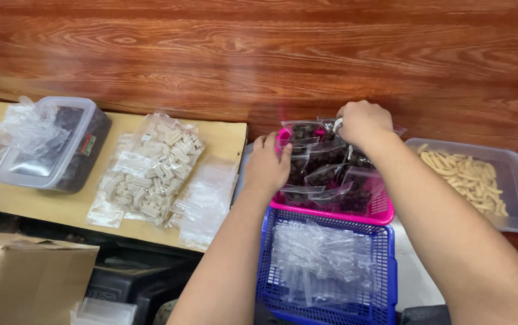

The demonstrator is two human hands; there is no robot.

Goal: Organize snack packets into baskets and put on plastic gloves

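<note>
My left hand (266,164) rests flat against the left side of a pink basket (379,212), touching the small clear bags of dark pieces (325,174) stacked inside. At the basket's far edge my right hand (362,122) is closed, fingers curled around the top of one of those small bags. Just in front of the pink basket stands a blue basket (385,283) that holds several empty clear bags.
A clear tub of pale stick snacks (472,177) sits to the right. On the yellow board to the left lie a big bag of pale pieces (153,168), empty bags (204,201) and a lidded tub of dark pieces (60,144). A cardboard box (27,280) is at bottom left.
</note>
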